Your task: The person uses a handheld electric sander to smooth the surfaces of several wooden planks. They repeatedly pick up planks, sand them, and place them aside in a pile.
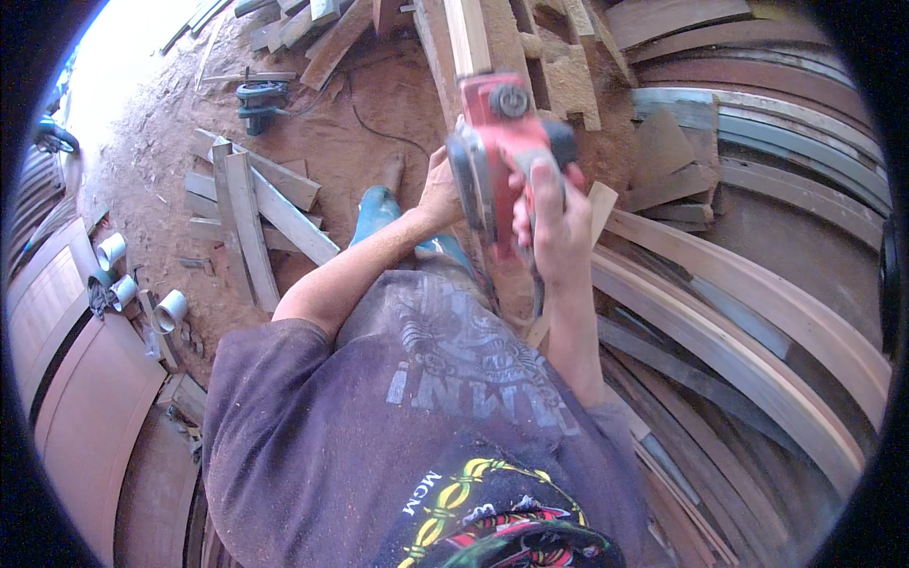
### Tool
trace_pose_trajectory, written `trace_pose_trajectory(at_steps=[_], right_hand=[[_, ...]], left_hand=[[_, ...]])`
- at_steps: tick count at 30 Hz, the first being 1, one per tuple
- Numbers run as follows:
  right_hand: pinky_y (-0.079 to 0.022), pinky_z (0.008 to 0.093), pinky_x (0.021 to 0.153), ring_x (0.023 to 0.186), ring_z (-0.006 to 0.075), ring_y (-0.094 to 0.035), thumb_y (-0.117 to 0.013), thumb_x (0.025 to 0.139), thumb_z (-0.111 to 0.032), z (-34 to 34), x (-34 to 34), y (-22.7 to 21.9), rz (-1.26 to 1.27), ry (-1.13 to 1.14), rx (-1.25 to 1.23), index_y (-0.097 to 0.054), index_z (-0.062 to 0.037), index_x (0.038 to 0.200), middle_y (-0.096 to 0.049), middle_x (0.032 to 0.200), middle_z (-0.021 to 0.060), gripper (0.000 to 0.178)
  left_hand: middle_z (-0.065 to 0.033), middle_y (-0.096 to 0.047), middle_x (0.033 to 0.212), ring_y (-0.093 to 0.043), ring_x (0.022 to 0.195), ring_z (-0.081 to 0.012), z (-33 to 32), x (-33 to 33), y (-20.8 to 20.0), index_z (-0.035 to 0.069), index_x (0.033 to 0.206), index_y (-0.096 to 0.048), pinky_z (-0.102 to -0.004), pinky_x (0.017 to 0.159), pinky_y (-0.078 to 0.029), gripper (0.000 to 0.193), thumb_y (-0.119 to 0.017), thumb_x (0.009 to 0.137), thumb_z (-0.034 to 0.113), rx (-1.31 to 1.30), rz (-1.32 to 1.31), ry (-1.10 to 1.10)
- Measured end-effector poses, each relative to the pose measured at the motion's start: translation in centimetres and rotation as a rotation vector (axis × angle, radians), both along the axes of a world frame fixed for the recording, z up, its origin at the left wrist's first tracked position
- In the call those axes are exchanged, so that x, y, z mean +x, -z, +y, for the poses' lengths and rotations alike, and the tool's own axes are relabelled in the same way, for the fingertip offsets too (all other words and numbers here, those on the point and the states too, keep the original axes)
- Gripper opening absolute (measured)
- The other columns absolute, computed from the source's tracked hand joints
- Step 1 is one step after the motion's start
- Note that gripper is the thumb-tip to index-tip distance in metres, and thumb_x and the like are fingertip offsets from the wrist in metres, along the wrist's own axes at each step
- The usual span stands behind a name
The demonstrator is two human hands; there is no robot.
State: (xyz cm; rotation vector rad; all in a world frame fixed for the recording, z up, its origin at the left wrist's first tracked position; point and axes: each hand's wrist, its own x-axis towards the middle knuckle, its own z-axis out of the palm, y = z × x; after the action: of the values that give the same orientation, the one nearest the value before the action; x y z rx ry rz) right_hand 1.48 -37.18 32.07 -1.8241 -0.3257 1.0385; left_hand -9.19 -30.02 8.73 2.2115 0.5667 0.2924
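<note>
Dusty purple T-shirt sits nearest us. Our right grip wraps the red electric planer by its handle, likely for steering control; our left grip is beside it, fingers hidden, so hold unclear. Planer's over the pale timber; contact, we can't tell.

left arm: bare below the sleeve, slanting forward and inward | left hand: out ahead of the torso, fingertips hidden | right forearm: bare, reaching almost straight forward | right hand: level near the left one, fingers curled in a grip
</note>
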Motion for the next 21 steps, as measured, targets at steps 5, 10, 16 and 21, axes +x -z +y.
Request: trace_pose_trajectory(at_steps=[5, 10, 16, 21], right_hand=[[-0.038, 0.0223, 0.049, 0.057, 0.0047, -0.049, -0.058, 0.11, -0.045, -8.8, -3.9, -1.7, 0.043, 0.041, -0.172, -0.067, 0.0023, 0.099, -0.054, 0.072, -0.0025, 0.049], [-0.038, 0.0215, 0.049, 0.056, 0.0039, -0.049, -0.06, 0.108, -0.046, -7.9, -3.5, -1.1, 0.044, 0.051, -0.152, -0.064, -0.0018, 0.092, -0.055, 0.069, -0.0028, 0.047], [-0.038, 0.0223, 0.05, 0.056, 0.0034, -0.049, -0.062, 0.108, -0.046, -2.3, -1.4, -0.6, 0.058, 0.091, -0.138, -0.064, -0.0044, 0.088, -0.055, 0.067, -0.0037, 0.046], [-0.038, 0.0229, 0.05, 0.057, 0.0022, -0.05, -0.063, 0.108, -0.045, 4.3, 1.6, 0.4, 0.053, 0.088, -0.051, -0.066, -0.0059, 0.087, -0.055, 0.065, -0.0064, 0.044]], left_hand=[[-0.0298, -0.026, 0.171, -0.04, 0.153, -0.0364, 0.1, 0.4, 1.3, 0.002, 0.158, -0.045, -0.048, 0.123, -0.028, 0.073, -0.068, 0.093, 0.024, 0.069, -0.073, -0.075], [-0.0302, -0.026, 0.171, -0.043, 0.151, -0.0356, 0.6, 0.7, 1.7, -0.003, 0.166, -0.021, -0.0479, 0.122, -0.03, 0.097, -0.072, 0.09, 0.029, -0.172, -0.148, -0.132], [-0.0272, -0.044, 0.159, -0.051, 0.142, -0.0405, 2.3, -1.1, -1.0, 0.005, 0.152, -0.048, -0.0528, 0.115, -0.042, 0.081, -0.079, 0.082, 0.031, 0.015, -0.124, 0.054], [-0.0276, -0.055, 0.147, -0.062, 0.126, -0.0485, 6.4, -0.9, -4.1, 0.006, 0.148, -0.051, -0.0553, 0.104, -0.053, 0.082, -0.086, 0.077, 0.028, -0.546, 0.045, 0.236]])
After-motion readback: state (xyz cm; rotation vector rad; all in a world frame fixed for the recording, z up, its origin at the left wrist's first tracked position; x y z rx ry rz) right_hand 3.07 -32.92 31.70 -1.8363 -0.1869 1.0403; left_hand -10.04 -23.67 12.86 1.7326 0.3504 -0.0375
